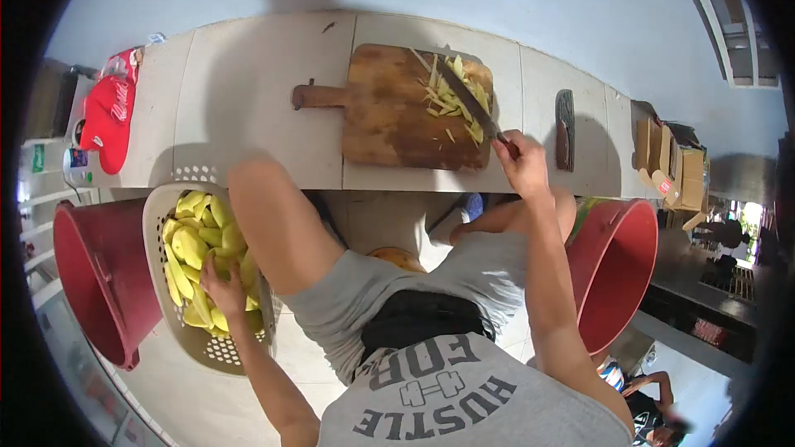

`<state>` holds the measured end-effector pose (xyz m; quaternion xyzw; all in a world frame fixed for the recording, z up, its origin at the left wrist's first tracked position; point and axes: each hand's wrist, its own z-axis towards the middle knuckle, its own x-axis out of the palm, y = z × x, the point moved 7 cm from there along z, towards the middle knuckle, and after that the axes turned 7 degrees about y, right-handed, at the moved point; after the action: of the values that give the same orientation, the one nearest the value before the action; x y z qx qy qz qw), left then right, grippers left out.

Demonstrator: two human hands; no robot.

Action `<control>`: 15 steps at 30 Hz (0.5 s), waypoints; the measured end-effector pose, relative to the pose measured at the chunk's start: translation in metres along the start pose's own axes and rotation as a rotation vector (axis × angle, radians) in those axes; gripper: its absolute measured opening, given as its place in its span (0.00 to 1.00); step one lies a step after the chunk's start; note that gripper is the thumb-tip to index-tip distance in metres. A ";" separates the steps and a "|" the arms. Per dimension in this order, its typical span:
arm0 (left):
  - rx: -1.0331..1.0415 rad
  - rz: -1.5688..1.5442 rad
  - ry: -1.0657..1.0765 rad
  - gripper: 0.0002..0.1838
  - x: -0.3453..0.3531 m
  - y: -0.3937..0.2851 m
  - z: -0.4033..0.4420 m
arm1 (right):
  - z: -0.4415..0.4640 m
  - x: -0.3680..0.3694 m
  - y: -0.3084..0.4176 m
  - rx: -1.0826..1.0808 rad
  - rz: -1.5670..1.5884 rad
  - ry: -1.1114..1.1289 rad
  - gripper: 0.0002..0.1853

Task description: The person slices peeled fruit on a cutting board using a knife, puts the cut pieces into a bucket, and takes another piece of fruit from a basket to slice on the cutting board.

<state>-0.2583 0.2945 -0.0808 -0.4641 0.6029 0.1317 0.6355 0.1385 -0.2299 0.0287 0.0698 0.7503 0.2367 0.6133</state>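
Just past the board [385, 120] edge, right hand [524, 167] grips knife [468, 95].

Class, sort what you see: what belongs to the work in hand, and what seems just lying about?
In use: knife in the right hand; chopping board; cut strips; yellow-green pieces at the left hand; basket.

Apparently lying about: red cap; cardboard boxes; what looks like a second knife; possibly both red buckets.

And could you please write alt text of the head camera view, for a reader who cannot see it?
The right hand holds a knife over pale yellow strips on a wooden cutting board; the left hand is among larger yellow pieces in a beige basket with holes.
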 end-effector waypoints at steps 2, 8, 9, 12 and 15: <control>-0.017 0.037 -0.014 0.32 0.005 -0.014 -0.011 | -0.014 0.002 0.005 0.023 0.059 -0.032 0.11; -0.142 0.285 0.058 0.34 0.013 -0.018 -0.005 | -0.051 0.048 0.011 0.065 0.200 0.101 0.11; -0.081 0.303 0.076 0.34 0.013 -0.018 -0.012 | -0.056 0.060 0.011 0.026 0.244 0.164 0.11; -0.044 0.321 0.130 0.33 0.011 -0.021 -0.023 | -0.058 0.077 -0.001 -0.011 0.298 0.217 0.12; -0.116 0.276 0.156 0.33 -0.008 -0.027 -0.031 | -0.053 0.071 -0.019 0.049 0.270 0.181 0.12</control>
<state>-0.2608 0.2597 -0.0575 -0.4215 0.6997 0.2158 0.5350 0.0750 -0.2332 -0.0354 0.1632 0.7918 0.3037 0.5041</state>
